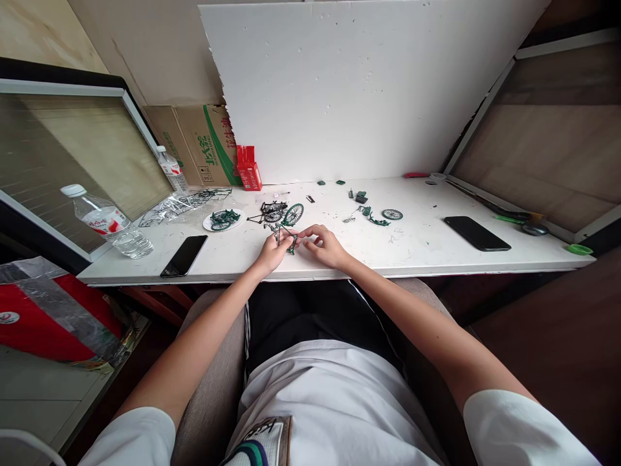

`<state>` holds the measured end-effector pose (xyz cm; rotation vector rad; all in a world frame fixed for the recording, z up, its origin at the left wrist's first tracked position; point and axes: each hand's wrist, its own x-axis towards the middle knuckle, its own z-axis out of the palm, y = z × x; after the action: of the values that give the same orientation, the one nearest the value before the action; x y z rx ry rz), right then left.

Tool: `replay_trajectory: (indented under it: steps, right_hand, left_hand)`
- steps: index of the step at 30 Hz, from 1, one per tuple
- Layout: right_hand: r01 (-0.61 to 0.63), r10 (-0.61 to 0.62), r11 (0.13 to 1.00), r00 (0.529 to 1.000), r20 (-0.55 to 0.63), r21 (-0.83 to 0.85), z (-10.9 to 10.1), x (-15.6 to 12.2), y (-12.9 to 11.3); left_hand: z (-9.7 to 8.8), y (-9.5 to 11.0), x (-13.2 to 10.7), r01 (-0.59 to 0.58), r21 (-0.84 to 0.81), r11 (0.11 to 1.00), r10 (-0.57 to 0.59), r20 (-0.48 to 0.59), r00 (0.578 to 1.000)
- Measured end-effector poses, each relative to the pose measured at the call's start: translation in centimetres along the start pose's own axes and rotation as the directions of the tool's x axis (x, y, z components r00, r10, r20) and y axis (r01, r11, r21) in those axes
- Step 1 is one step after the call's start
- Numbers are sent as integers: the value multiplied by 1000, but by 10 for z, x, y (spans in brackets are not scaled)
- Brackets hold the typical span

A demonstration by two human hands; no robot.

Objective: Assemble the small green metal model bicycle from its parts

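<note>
A small green model bicycle (286, 228), with one spoked wheel (294, 214) on it, is held above the front part of the white table. My left hand (274, 252) is closed on its frame, thumb and fingers pinching it from the left. Curled in from the right, my right hand (326, 247) has its fingertips close together at the bicycle's near end. Whatever lies between those fingertips is too small to make out. Just behind, dark bicycle parts (272, 210) lie on the table. Farther right are a loose spoked wheel (392, 214) and a green curved part (378, 221).
A white plate (236, 223) carries green parts. Black phones lie left (184, 256) and right (477, 233). Two water bottles (107, 223), a cardboard box (194, 142), a red box (249, 169) and bagged part frames (182, 206) stand or lie at left. A white board (349, 90) rises behind.
</note>
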<state>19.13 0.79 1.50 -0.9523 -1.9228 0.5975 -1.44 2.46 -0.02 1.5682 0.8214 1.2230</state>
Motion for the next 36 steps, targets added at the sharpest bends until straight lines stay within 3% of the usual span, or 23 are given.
replay_trajectory:
  steps: [7,10,14,17,20,23,28,36]
  right_hand:
    - [-47,44,998,997,-67,-36,4,1,12]
    - [-79,69,990,994,-85,-117,-4,4,22]
    - [-101,54,931,988,-141,-351,-39,9,39]
    - [-249,172,847,964,-201,-469,-78,9,58]
    - [-414,340,699,910,-238,-583,-113,5,80]
    - [-478,432,586,867,-247,-655,-133,-1,97]
    - [-457,440,607,875,-203,-650,-138,-4,105]
    - [-448,327,716,893,-309,-536,-129,-2,101]
  left_hand:
    - [0,1,-1,11,5,1000,-11,9,1000]
    - [0,1,-1,14,0,1000,-14,9,1000]
    - [0,-1,-2,11,-26,1000,-11,7,1000]
    - [1,-3,-1,9,-31,999,-9,-6,1000]
    - [1,-3,-1,10,-31,999,-10,-6,1000]
    - [1,-3,-2,13,-29,999,-13,1,1000]
    - [1,-2,-2,10,-29,1000,-10,1,1000]
    - [1,-1,-2,16,-25,1000,-16,0,1000]
